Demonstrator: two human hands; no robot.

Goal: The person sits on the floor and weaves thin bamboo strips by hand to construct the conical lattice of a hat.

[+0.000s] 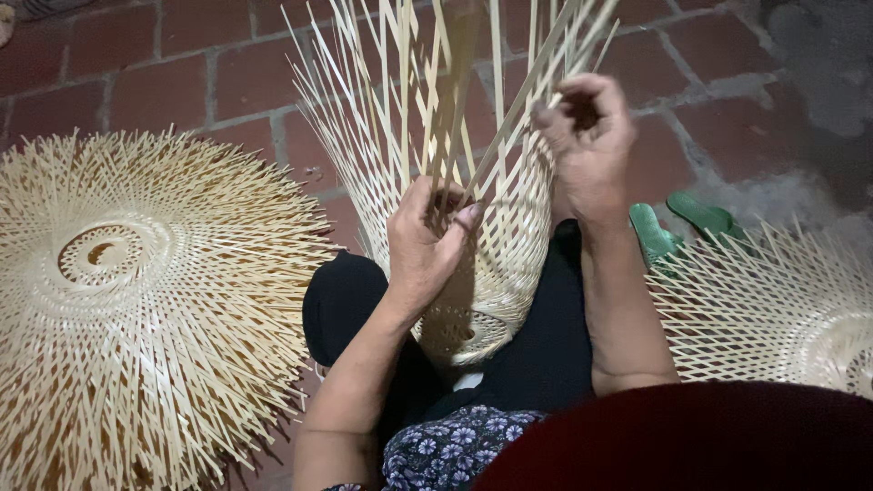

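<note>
A half-woven cone-shaped frame of pale, thin bamboo strips (491, 273) rests between the person's knees, its closed tip pointing down toward the lap and its open mouth tilted up and away, so the long axis runs from the lap toward the top of the view. The lower part is a tight, open lattice of crossed flat slats; above it the loose strip ends (409, 64) fan out, stiff and splintery, well past the woven edge. The left hand (426, 241) is curled at the near rim, thumb and fingers pinched on a few strips. The right hand (587, 136) is higher, at the far right rim, fingers bent around a single long slat that slants up to the right. Nothing lies inside the cone. On the red brick floor (164, 82) to the left lies a stack of finished flat round bamboo weaves (136, 300), each with a ringed centre and a bristling fringe; another such woven disc (773, 309) lies to the right, with a pair of green rubber sandals (677, 227) just beyond it
</note>
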